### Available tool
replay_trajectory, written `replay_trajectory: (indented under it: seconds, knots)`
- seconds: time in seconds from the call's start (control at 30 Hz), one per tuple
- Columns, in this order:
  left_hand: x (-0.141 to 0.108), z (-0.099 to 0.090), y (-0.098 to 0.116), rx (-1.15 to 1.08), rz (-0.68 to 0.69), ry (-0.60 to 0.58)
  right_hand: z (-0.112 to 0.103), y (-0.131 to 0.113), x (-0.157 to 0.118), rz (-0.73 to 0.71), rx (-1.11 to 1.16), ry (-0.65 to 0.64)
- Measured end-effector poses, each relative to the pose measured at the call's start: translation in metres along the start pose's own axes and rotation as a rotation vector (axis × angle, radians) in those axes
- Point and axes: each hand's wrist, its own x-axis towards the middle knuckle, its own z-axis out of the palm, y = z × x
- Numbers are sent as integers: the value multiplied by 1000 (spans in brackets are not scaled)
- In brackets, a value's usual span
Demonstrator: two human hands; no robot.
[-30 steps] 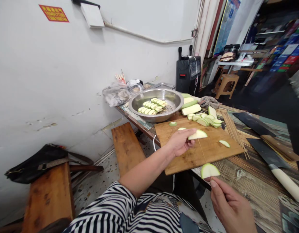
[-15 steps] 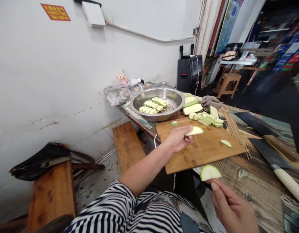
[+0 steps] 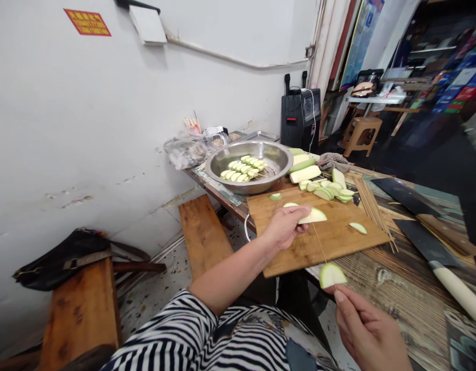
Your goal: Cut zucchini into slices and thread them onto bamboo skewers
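Above the cutting board point(image 3: 284, 260), my left hand point(image 3: 286, 226) pinches a pale half-round zucchini slice point(image 3: 315, 215) between thumb and fingers. My right hand point(image 3: 371, 327), lower right, grips the near end of a thin wooden skewer point(image 3: 319, 240). Just beyond its fingertips, another half-round slice point(image 3: 332, 276) with green rind is threaded on that skewer. The skewer's far end runs up to the slice in my left hand; whether it pierces it is hidden. A small slice point(image 3: 275, 197) and another thin slice point(image 3: 357, 228) lie on the board.
A steel basin point(image 3: 218, 178) holds several skewered zucchini rows. Cut slices point(image 3: 325, 192) and peeled zucchini point(image 3: 304, 174) sit behind the board. Loose skewers point(image 3: 371, 208) and two cleavers point(image 3: 427, 242) lie right. A wooden bench point(image 3: 205, 232) stands left of the table.
The slice in my left hand has turned and shifted slightly right and down, its face showing more. The slice on the skewer has turned and looks narrower.
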Motion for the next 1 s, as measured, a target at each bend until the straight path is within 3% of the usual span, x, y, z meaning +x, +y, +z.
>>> replay_trajectory:
  seconds: [0.17,0.4,0.5,0.57,0.63,0.73,0.8,0.9,1.0]
  knots:
    - [1,1,-2,-13,-34,14,-1,6,3,-62,-81,39]
    - [-2,4,-3,-29,-4,20,-2,5,11,-632,-544,249]
    - [-5,7,-2,-25,23,17,-2,4,12,-728,-581,282]
    - [-6,9,-2,-27,27,18,-1,4,10,-660,-530,253]
    - [-7,11,-1,-32,26,14,1,4,8,-490,-403,179]
    - [-8,11,-1,-33,32,11,6,2,6,-172,-72,49]
    - [-7,11,-2,-31,40,10,11,-1,5,-36,136,2]
    - [-5,9,-3,-28,49,12,16,-6,5,10,264,-6]
    - [-4,8,-3,-21,57,25,17,-5,7,-33,221,18]
